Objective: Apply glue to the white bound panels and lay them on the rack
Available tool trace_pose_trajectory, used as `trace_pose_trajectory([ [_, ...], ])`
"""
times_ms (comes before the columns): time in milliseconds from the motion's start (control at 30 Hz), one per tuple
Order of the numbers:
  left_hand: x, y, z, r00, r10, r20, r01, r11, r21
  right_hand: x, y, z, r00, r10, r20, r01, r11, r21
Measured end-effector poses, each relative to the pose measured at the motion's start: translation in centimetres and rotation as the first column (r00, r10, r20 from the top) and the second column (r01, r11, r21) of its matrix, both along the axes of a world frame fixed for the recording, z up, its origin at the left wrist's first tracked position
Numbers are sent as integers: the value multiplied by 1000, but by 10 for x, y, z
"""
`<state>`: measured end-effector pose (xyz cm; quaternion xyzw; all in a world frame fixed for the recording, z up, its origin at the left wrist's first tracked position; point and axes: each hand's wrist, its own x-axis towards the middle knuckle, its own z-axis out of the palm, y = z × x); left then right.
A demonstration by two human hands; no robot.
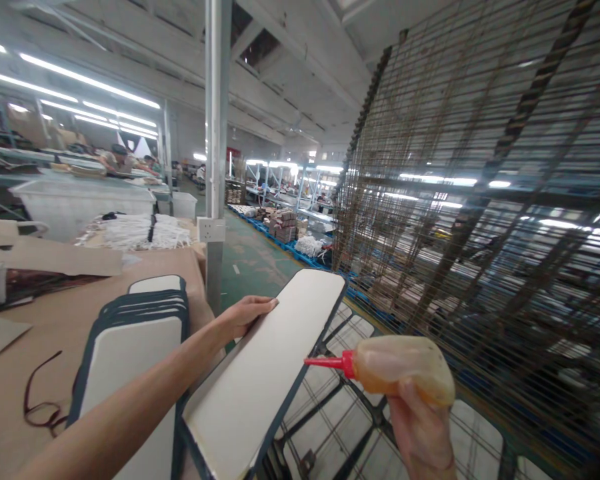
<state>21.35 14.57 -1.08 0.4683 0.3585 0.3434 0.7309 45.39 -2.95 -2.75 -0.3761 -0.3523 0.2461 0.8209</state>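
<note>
A long white panel with a dark blue edge point(273, 367) is held tilted by my left hand point(250, 315), whose thumb lies on the white face at its left edge. My right hand point(420, 423) is closed round a squeeze bottle point(403, 367) of amber liquid. The bottle lies sideways, its red nozzle pointing left, with the tip at or just over the panel's right edge; whether they touch I cannot tell. A stack of similar panels point(135, 360) rests on the brown table to the left.
Glasses point(43, 410) lie on the brown table point(20, 373). A metal post with a socket point(211, 230) stands beyond the stack. Wire racks point(470, 173) lean at the right, and another rack with panels is below my hands. People sit far back left.
</note>
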Motion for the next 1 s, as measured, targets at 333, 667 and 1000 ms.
trace_pose_trajectory([
  [333,4,6,5,1000,24,-19,-24,1000,4,-4,-8,-7,1000,21,-21,-22,999,-32],
  [667,7,9,9,998,33,-46,-32,999,21,-12,-19,-7,998,27,-64,-32,996,-89],
  [1000,4,8,15,996,69,-54,-68,997,18,-13,-26,-22,996,89,-15,-90,990,-107],
])
